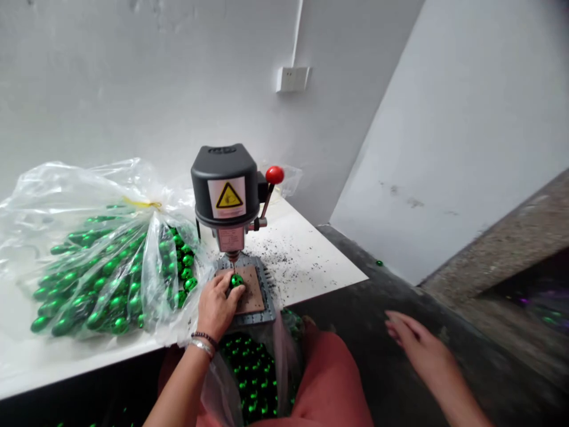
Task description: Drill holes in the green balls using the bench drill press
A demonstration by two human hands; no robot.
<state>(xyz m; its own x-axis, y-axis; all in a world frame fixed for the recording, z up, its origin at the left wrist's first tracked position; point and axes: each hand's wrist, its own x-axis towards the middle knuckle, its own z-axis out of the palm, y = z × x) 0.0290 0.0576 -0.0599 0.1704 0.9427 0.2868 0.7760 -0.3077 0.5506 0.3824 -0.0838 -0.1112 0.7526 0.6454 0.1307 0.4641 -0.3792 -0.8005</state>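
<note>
My left hand [220,302] grips a shiny green ball [236,280] between thumb and fingers. The ball sits on a brown board [252,295] on the base of a small bench drill press [224,187], right under its chuck [232,256]. Whether the bit touches the ball I cannot tell. My right hand [415,341] is off to the right above the dark floor, its fingers stretched out and slightly blurred, holding nothing. Up on the drill's right side stands the red-knobbed lever [274,174], with no hand on it.
A clear plastic bag [151,261] of green balls lies left on the white table [317,267]. Dark shavings [284,255] are scattered beside the drill. Another open bag of green balls [251,373] hangs below the table edge by my legs. One green ball [379,263] lies on the floor.
</note>
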